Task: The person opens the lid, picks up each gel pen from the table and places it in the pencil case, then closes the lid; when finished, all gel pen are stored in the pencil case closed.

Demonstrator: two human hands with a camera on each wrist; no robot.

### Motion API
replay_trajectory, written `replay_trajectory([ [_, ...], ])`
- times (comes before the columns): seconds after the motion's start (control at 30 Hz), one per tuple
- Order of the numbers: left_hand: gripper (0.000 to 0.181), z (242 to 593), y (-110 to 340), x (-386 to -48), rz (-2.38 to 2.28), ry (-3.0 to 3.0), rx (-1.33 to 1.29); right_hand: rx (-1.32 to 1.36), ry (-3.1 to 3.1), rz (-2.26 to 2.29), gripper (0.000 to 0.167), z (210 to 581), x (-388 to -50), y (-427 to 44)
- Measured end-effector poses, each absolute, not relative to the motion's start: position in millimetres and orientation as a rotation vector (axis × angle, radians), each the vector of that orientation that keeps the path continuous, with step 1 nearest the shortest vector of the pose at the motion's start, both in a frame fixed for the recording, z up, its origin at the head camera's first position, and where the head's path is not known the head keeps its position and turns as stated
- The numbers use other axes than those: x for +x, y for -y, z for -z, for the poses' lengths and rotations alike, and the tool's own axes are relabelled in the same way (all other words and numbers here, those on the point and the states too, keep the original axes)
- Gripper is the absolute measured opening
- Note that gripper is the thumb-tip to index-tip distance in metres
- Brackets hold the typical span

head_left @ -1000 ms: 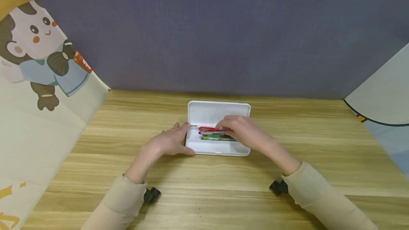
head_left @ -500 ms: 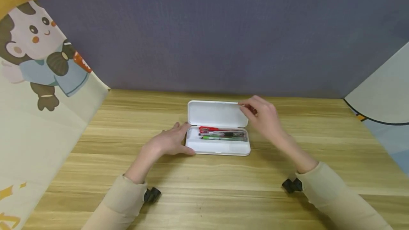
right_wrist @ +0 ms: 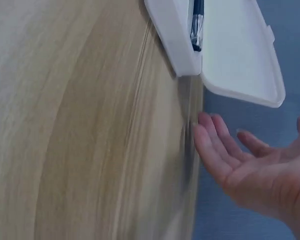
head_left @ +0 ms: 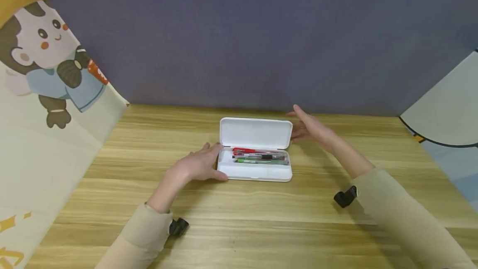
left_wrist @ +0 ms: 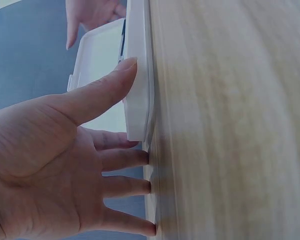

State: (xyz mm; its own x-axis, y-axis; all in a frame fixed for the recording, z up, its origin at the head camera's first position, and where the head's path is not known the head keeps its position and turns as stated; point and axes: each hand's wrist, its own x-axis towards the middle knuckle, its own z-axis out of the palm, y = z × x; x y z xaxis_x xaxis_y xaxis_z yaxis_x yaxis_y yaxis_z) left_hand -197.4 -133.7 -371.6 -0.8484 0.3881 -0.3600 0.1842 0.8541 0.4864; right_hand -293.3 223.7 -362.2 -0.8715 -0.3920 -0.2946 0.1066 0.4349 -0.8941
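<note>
A white pencil case (head_left: 255, 172) lies on the table with its lid (head_left: 255, 133) raised at the back. Inside it are several pens, among them a red pen (head_left: 242, 151) and a green pen (head_left: 257, 161); one has a black grip. My left hand (head_left: 196, 165) rests at the case's left end, thumb touching the front wall. Its other fingers (left_wrist: 125, 186) are spread straight, their tips down at the table. Beyond the lid's right edge, my right hand (head_left: 311, 130) is in the air with loosely bent fingers (right_wrist: 217, 145) and holds nothing.
The wood-grain table (head_left: 239, 223) stretches around the case. A dark grey panel (head_left: 254, 40) rises behind its back edge. A white sheet with a cartoon figure (head_left: 56, 61) is on the left, and another pale printed sheet (head_left: 448, 107) on the right.
My right hand has drawn back from the pens, passing the lid's right corner to a place beside and behind it. The left hand, lid and case have stayed put.
</note>
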Motion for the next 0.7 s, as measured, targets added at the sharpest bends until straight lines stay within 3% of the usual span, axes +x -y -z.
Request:
replay_trajectory([
  [0.27, 0.100, 373, 131, -199, -0.600, -2.575, 0.418, -0.221, -1.967, 1.354, 0.109, 373, -307, -222],
  [0.7, 0.099, 372, 129, -201, -0.596, -2.574, 0.404, -0.226, -1.934, 1.267, 0.084, 371, -308, -205],
])
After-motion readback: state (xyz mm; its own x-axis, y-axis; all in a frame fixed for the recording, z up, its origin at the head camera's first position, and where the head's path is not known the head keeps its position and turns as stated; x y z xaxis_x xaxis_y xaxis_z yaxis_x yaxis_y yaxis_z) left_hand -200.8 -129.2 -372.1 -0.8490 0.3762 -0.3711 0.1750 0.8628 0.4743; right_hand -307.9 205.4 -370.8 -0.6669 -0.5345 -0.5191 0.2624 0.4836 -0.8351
